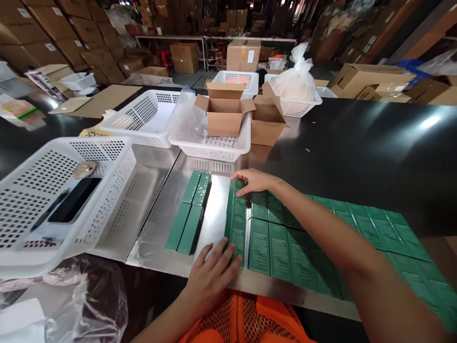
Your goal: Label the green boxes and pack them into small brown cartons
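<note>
A narrow row of green boxes [235,224] lies lengthwise on the metal tabletop in front of me. My right hand [255,181] reaches over its far end, with curled fingers at the far edge and the thumb on top. At the near end, my left hand [216,269] rests with fingers spread against the row's left side and top. To the left, apart from it, sits a small block of green boxes [189,212], its far part glossy with clear film. On the right, touching or nearly so, is a large group of green boxes [280,245], partly hidden by my right forearm.
A white basket [121,157] with a dark phone-like item [74,200] stands at left. Another white basket [214,151] holds an open carton [224,119], with a second open carton [266,126] beside it. Clear plastic film [103,295] hangs at lower left.
</note>
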A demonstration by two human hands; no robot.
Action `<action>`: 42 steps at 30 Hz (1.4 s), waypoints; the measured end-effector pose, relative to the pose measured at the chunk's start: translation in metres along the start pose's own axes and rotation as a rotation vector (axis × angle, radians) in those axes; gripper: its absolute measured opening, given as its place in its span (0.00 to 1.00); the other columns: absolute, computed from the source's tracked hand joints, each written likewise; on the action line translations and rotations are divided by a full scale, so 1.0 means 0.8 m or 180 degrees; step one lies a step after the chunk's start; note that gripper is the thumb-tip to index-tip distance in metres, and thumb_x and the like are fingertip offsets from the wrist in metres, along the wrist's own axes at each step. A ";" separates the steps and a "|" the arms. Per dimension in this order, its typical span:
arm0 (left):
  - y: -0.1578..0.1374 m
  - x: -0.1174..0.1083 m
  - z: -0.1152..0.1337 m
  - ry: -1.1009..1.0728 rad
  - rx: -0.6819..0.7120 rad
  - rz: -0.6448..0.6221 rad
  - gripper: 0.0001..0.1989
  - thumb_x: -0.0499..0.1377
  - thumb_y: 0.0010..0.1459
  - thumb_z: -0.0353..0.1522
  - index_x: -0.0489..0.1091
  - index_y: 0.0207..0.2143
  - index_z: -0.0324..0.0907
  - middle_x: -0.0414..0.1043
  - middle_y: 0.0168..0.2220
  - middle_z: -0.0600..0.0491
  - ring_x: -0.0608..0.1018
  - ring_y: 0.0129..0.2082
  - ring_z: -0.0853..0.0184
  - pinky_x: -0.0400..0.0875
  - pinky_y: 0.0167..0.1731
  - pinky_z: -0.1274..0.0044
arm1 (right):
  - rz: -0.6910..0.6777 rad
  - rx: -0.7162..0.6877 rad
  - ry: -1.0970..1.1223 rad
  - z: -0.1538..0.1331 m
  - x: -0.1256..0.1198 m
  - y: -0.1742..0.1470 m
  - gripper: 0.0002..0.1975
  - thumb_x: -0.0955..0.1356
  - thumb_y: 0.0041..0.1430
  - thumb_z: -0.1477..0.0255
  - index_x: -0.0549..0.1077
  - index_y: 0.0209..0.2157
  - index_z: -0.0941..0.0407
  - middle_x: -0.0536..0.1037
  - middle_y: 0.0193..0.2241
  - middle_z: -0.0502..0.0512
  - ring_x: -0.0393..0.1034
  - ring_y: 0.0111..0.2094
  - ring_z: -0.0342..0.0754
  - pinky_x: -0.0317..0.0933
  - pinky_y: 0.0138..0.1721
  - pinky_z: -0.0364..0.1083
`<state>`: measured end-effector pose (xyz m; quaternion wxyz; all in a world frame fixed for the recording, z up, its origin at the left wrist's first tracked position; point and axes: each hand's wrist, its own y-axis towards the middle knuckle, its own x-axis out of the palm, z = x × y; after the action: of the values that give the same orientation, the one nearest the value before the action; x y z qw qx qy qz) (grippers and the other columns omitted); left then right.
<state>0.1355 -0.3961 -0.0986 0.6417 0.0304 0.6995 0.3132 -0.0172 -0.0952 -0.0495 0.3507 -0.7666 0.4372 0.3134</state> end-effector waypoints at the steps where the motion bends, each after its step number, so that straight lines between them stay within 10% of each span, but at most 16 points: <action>1: -0.002 -0.007 -0.005 0.0102 0.0089 -0.0070 0.17 0.52 0.64 0.31 0.74 0.52 0.47 0.73 0.56 0.53 0.66 0.61 0.59 0.55 0.59 0.66 | 0.0111 -0.0132 0.0313 -0.002 0.002 0.006 0.32 0.77 0.44 0.62 0.70 0.51 0.56 0.75 0.45 0.56 0.70 0.46 0.54 0.62 0.48 0.50; 8: -0.009 -0.044 -0.047 0.0856 0.0561 -0.0586 0.14 0.54 0.65 0.33 0.76 0.47 0.41 0.73 0.53 0.50 0.69 0.56 0.57 0.56 0.59 0.63 | 0.0326 -0.0630 0.2166 -0.019 0.041 0.062 0.36 0.78 0.35 0.74 0.60 0.46 0.53 0.69 0.48 0.54 0.69 0.47 0.49 0.61 0.55 0.54; 16: -0.011 -0.052 -0.044 0.1037 0.0368 -0.0730 0.15 0.52 0.64 0.31 0.78 0.44 0.43 0.75 0.51 0.51 0.69 0.54 0.57 0.57 0.58 0.62 | 0.0226 -0.0731 0.1953 -0.022 0.064 0.077 0.44 0.80 0.37 0.71 0.55 0.52 0.52 0.67 0.56 0.61 0.67 0.55 0.55 0.60 0.58 0.58; 20: 0.004 -0.078 -0.054 0.0483 0.0237 -0.0746 0.16 0.55 0.63 0.33 0.73 0.52 0.47 0.70 0.58 0.51 0.63 0.62 0.55 0.58 0.58 0.59 | 0.0795 -0.0713 0.0816 -0.043 0.038 0.023 0.58 0.81 0.38 0.66 0.45 0.64 0.56 0.51 0.66 0.72 0.48 0.67 0.62 0.47 0.66 0.59; 24: 0.074 -0.101 -0.093 -0.0462 0.0151 -0.0679 0.19 0.54 0.63 0.28 0.67 0.57 0.42 0.69 0.58 0.45 0.64 0.63 0.55 0.65 0.58 0.63 | 0.1227 -0.0597 -0.0165 -0.088 0.034 -0.101 0.51 0.79 0.45 0.61 0.51 0.65 0.53 0.58 0.64 0.66 0.52 0.65 0.62 0.50 0.63 0.61; 28: 0.194 -0.048 -0.122 -0.1250 -0.0046 -0.0913 0.20 0.52 0.64 0.32 0.66 0.57 0.38 0.71 0.56 0.44 0.70 0.57 0.58 0.66 0.58 0.64 | 0.0936 -0.0122 -0.1170 -0.136 0.106 -0.203 0.43 0.78 0.47 0.59 0.60 0.63 0.47 0.61 0.63 0.65 0.54 0.62 0.68 0.53 0.57 0.68; 33: 0.304 0.066 -0.104 -0.1360 -0.0488 -0.1726 0.16 0.55 0.64 0.32 0.70 0.52 0.39 0.75 0.51 0.45 0.75 0.53 0.60 0.69 0.54 0.68 | 0.1368 0.0481 -0.1893 -0.149 0.207 -0.219 0.24 0.73 0.58 0.69 0.68 0.56 0.43 0.70 0.58 0.62 0.67 0.52 0.63 0.64 0.48 0.64; 36: 0.318 0.099 -0.091 -0.1366 -0.0416 -0.1988 0.11 0.58 0.63 0.35 0.73 0.45 0.39 0.78 0.40 0.49 0.80 0.39 0.65 0.76 0.43 0.68 | 0.1677 0.0727 -0.1973 -0.141 0.226 -0.209 0.11 0.70 0.62 0.69 0.73 0.47 0.46 0.73 0.56 0.58 0.70 0.50 0.61 0.66 0.48 0.65; 42: 0.302 0.092 -0.113 -0.1267 -0.0389 -0.2090 0.15 0.60 0.63 0.37 0.72 0.49 0.38 0.77 0.45 0.49 0.79 0.42 0.63 0.76 0.43 0.67 | 0.2177 0.0609 -0.1981 -0.145 0.243 -0.202 0.03 0.69 0.63 0.69 0.74 0.39 0.51 0.76 0.54 0.53 0.73 0.50 0.59 0.72 0.45 0.59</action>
<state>-0.0473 -0.2060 -0.0501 0.8316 -0.1732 0.5139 0.1202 0.2286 -0.2166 -0.0949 0.4108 -0.4125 0.5657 0.5841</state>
